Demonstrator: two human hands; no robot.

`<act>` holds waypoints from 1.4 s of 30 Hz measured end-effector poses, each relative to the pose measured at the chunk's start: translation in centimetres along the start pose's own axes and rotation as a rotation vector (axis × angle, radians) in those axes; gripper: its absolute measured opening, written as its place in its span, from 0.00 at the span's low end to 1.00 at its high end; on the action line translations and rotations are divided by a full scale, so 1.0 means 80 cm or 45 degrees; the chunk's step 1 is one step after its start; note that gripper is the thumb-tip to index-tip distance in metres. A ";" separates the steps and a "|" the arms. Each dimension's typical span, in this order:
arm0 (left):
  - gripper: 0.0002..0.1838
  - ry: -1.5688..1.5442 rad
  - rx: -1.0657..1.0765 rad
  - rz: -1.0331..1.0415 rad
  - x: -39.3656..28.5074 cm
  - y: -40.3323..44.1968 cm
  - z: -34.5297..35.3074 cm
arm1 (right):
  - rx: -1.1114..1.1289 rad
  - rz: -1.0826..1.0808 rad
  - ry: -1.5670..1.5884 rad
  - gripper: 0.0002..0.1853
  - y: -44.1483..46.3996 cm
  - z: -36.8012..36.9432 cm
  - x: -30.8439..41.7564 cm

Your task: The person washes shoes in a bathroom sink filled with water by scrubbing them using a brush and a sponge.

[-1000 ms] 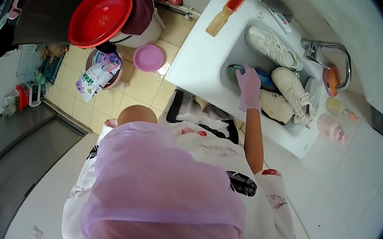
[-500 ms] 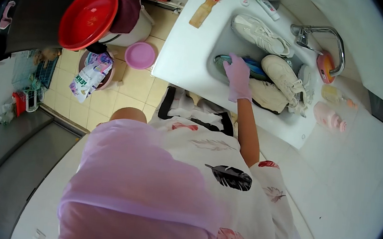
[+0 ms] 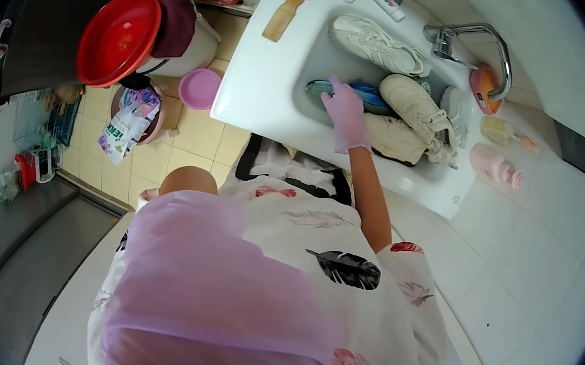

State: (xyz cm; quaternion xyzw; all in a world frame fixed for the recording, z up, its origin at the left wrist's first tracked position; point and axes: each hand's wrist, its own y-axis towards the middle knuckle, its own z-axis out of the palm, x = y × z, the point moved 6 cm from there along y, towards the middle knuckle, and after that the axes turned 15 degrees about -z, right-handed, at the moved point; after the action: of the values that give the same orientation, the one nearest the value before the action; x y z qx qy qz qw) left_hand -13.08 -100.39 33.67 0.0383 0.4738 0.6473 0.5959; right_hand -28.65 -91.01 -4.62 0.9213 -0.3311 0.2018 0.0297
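Observation:
My right hand (image 3: 344, 113), in a pale purple glove, reaches into the white sink (image 3: 245, 90). Two of its fingers are spread apart over a long blue and green piece (image 3: 367, 95), which looks like an insole; the other fingers are partly hidden. Around it lie several pale shoes: a white lace-up sneaker (image 3: 377, 44) above, a cream shoe (image 3: 413, 102) to the right, and another cream shoe (image 3: 393, 138), dark-edged, below. My left hand is out of sight.
A scrub brush (image 3: 291, 6) and a toothpaste tube (image 3: 385, 4) rest on the sink rim. A faucet (image 3: 499, 44) arches at right, near pump bottles (image 3: 496, 166). On the tiled floor stand a pink basin (image 3: 199, 89) and a bucket topped by a red basin (image 3: 119, 38).
The whole view has shifted slightly, so the sink and its contents sit a little further left. My right hand stays over the blue and green piece.

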 end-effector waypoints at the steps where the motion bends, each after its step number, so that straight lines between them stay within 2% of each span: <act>1: 0.07 -0.004 0.007 -0.001 0.003 0.003 0.000 | 0.043 0.013 -0.018 0.19 0.000 -0.001 0.001; 8: 0.06 -0.033 0.122 0.008 0.024 0.024 0.008 | 0.059 -0.042 -0.033 0.20 -0.008 -0.005 -0.007; 11: 0.06 -0.029 0.155 0.023 0.032 0.034 0.011 | 0.078 -0.015 -0.078 0.24 -0.012 -0.015 -0.014; 13: 0.06 -0.032 0.175 0.028 0.038 0.039 0.012 | 0.215 0.137 -0.166 0.25 -0.016 -0.013 -0.030; 18: 0.05 -0.037 0.187 0.032 0.046 0.043 0.030 | 0.184 0.095 -0.053 0.24 -0.012 -0.009 -0.053; 19: 0.02 -0.021 0.078 -0.083 0.051 0.037 0.033 | 0.151 0.042 -0.009 0.24 -0.008 -0.008 -0.058; 20: 0.04 -0.005 -0.027 -0.197 0.058 0.031 0.031 | 0.147 0.042 -0.007 0.24 -0.007 -0.006 -0.067; 21: 0.04 0.007 -0.039 -0.233 0.062 0.031 0.029 | 0.099 0.036 0.098 0.24 -0.004 -0.009 -0.074; 24: 0.06 -0.075 0.105 -0.414 0.090 0.030 0.004 | 0.049 0.080 0.208 0.25 -0.001 -0.013 -0.085; 26: 0.09 -0.174 0.240 -0.692 0.121 0.015 -0.021 | 0.043 0.129 0.209 0.26 0.005 -0.024 -0.087; 28: 0.11 -0.205 0.257 -0.970 0.147 -0.001 -0.043 | 0.429 0.189 0.295 0.28 0.004 -0.022 -0.085; 29: 0.12 -0.163 0.035 -0.759 0.156 0.000 -0.058 | 0.243 -0.009 0.067 0.21 0.002 -0.018 -0.082; 31: 0.15 -0.041 -0.364 -1.181 0.168 -0.013 -0.091 | 0.239 -0.065 -0.021 0.19 -0.004 -0.022 -0.074; 32: 0.14 0.060 -0.486 -1.248 0.180 -0.026 -0.116 | 0.257 -0.123 -0.104 0.17 -0.009 -0.022 -0.068; 33: 0.14 0.163 -0.610 -1.309 0.198 -0.046 -0.148 | 0.111 -0.093 0.054 0.16 -0.015 -0.026 -0.070; 35: 0.13 0.344 -0.839 -1.403 0.224 -0.085 -0.200 | 0.136 -0.074 0.095 0.16 -0.023 -0.030 -0.071; 36: 0.13 0.354 -0.828 -1.396 0.239 -0.104 -0.220 | 0.174 -0.056 0.140 0.16 -0.026 -0.031 -0.073; 38: 0.14 0.428 -1.236 -1.452 0.261 -0.161 -0.275 | 0.128 -0.076 0.204 0.17 -0.029 -0.039 -0.074; 39: 0.14 0.439 -1.229 -1.441 0.278 -0.178 -0.292 | 0.096 -0.096 0.276 0.18 -0.029 -0.043 -0.074; 41: 0.14 0.699 -1.523 -1.212 0.286 -0.211 -0.331 | 0.079 -0.088 0.351 0.22 -0.028 -0.051 -0.072; 42: 0.14 0.707 -1.516 -1.203 0.299 -0.222 -0.343 | 0.069 -0.092 0.346 0.22 -0.023 -0.049 -0.072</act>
State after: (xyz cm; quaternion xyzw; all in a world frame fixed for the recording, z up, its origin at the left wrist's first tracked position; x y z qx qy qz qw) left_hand -23.77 -99.50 -5.37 -0.6517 0.1465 0.4566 0.5876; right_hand -32.93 -85.36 -3.16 0.8973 -0.2851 0.3321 0.0566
